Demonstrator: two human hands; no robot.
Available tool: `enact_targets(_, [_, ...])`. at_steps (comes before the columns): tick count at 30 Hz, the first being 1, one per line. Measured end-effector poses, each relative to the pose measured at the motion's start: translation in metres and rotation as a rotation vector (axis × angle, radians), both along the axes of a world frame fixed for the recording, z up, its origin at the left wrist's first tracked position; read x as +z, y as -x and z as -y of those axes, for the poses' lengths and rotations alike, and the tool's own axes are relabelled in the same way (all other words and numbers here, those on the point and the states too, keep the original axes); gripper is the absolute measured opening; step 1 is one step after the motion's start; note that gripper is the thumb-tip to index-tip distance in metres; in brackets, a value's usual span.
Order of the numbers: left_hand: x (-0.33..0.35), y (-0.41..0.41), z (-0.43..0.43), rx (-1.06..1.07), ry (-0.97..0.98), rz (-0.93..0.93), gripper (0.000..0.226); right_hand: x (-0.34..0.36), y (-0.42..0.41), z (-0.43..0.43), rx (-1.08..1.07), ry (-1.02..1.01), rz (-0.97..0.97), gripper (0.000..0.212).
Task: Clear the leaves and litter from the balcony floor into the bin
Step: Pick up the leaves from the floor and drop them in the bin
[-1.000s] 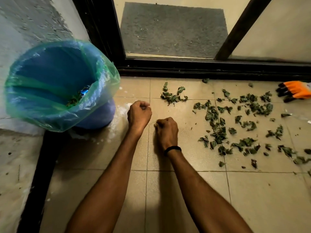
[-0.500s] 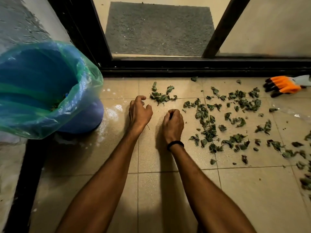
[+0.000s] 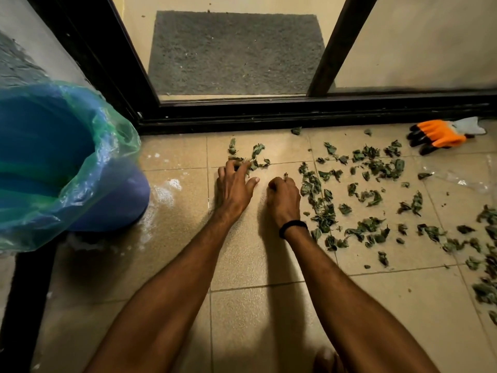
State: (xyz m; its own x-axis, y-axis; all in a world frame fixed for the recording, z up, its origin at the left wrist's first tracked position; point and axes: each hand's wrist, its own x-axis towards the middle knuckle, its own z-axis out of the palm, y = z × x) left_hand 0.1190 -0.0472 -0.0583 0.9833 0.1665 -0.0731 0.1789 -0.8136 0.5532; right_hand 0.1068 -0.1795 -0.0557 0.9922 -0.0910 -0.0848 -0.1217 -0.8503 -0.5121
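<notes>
While the left hand (image 3: 233, 188) lies low on the balcony floor (image 3: 255, 265) with its fingers (image 3: 228, 170) spread wide over the small clump of leaves (image 3: 255, 154) nearest the door track (image 3: 295, 114), the right hand (image 3: 283, 197) sits just beside it with its fingers (image 3: 275, 183) curled into a near fist; a leaf scrap (image 3: 286, 175) pokes out at the fingertips, so that hand seems to be pinching it, though whether more is packed in the palm cannot be told.

This reads as the gathering step, raking a handful together before a trip to the bin (image 3: 61, 168); the bin stands to the left, near the left hand but apart from it, with a loose green-blue liner (image 3: 118, 146) folded over its rim and its mouth facing the person.

Most of the job looks undone; the scattered leaves (image 3: 371, 195) cover the tiles to the right of the right hand, and a clear plastic wrapper (image 3: 457, 180) lies further right, near an orange glove (image 3: 438, 134) by the door track.

The next move probably calls for the left fingers to close round the clump, scooping from underneath rather than pinching from above, since such dry, crumpled bits are likely to slip out; then a short carry leftward, with the drop made well inside the liner so that nothing catches on its slack folds.
</notes>
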Motion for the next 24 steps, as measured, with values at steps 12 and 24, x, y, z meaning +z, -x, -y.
enact_targets(12, [0.011,0.005,-0.026,0.374,0.579,0.056,0.023,0.006,-0.048,-0.038,0.132,-0.106,-0.057,0.026])
enact_targets(24, [0.016,-0.031,-0.037,0.629,0.735,-0.062,0.031,0.017,-0.053,-0.038,-0.071,-0.190,-0.025,0.039])
